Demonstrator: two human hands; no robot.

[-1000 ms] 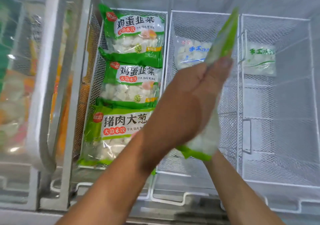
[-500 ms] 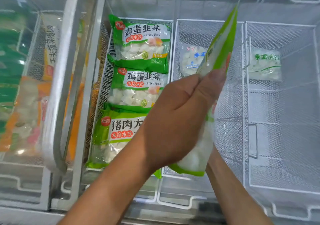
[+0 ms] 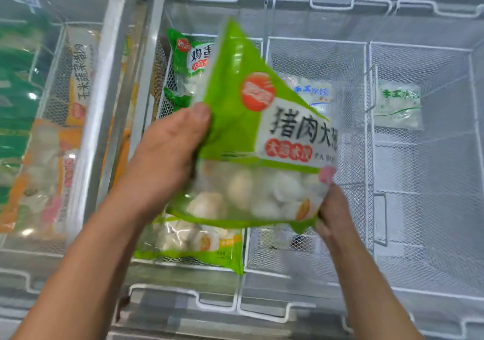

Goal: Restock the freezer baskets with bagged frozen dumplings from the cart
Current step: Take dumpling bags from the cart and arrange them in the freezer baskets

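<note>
- White wire freezer baskets fill my view.
- My left grip and right grip both pinch a green dumpling bag, held above the baskets' near-left corner.

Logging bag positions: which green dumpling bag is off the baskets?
The green bag held up by both hands, left hand and right hand; the others lie in the left basket.

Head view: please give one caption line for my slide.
Both hands hold a green dumpling bag above white wire freezer baskets.
</note>
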